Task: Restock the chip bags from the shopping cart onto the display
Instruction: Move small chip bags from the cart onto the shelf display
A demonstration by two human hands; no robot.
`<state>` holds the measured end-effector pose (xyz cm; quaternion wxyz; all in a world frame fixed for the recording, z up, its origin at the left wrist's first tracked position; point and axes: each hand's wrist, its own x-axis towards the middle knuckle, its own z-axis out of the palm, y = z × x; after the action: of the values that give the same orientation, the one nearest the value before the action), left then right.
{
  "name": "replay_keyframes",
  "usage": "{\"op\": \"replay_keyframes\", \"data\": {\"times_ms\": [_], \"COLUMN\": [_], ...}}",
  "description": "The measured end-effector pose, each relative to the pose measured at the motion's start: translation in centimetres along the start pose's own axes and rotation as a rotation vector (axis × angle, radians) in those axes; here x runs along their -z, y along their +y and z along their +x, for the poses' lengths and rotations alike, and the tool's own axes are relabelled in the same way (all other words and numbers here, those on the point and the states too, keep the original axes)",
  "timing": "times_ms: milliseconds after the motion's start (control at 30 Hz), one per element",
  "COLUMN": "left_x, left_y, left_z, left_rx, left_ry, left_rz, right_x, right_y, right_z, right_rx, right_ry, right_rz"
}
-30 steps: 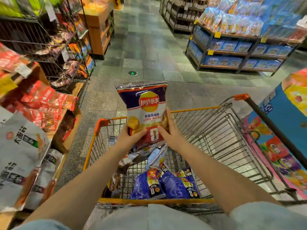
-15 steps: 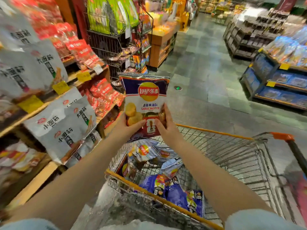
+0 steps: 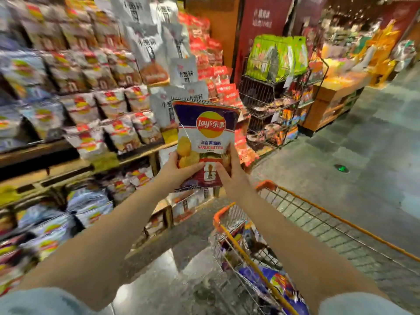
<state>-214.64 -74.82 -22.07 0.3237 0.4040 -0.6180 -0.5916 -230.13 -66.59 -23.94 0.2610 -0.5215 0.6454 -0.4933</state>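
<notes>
Holding a chip bag (image 3: 205, 142) upright above the shopping cart (image 3: 295, 226), the left hand (image 3: 179, 170) and right hand (image 3: 230, 176) each pinch a lower corner. It reads "Lay's" and "GARLIC BUTTER". Beyond, display shelves (image 3: 75, 155) carry blurred chip bags.

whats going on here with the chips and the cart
A person holds a chip bag upright in both hands, left hand and right hand gripping its lower half. It is up in front of the shelves of chip bags, not yet placed. More bags lie in the shopping cart below.
</notes>
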Motion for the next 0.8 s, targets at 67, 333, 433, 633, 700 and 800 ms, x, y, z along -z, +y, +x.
{"op": "replay_keyframes", "data": {"times_ms": [67, 333, 433, 633, 700, 800], "left_x": [3.1, 18.6, 25.3, 36.7, 39.9, 44.4], "left_y": [0.5, 2.6, 3.3, 4.8, 4.8, 4.6], "left_z": [-0.7, -5.1, -7.2, -11.6, -12.8, -14.3], "left_rx": [-0.013, -0.084, -0.077, -0.113, -0.117, -0.106], "left_ry": [0.046, 0.25, 0.308, 0.398, 0.446, 0.493], "left_rz": [-0.022, 0.054, 0.098, 0.145, 0.157, 0.175], "right_x": [-2.4, -15.8, -22.1, -33.3, -36.5, -41.0], "right_y": [-1.8, -10.4, -13.7, -20.5, -22.2, -24.6], "right_z": [0.9, 4.1, 4.7, 5.0, 5.1, 5.1], "right_rx": [0.05, 0.203, 0.262, 0.291, 0.301, 0.324], "right_ry": [-0.042, -0.243, -0.282, -0.386, -0.421, -0.476], "right_rz": [0.011, 0.049, 0.064, 0.19, 0.212, 0.228]}}
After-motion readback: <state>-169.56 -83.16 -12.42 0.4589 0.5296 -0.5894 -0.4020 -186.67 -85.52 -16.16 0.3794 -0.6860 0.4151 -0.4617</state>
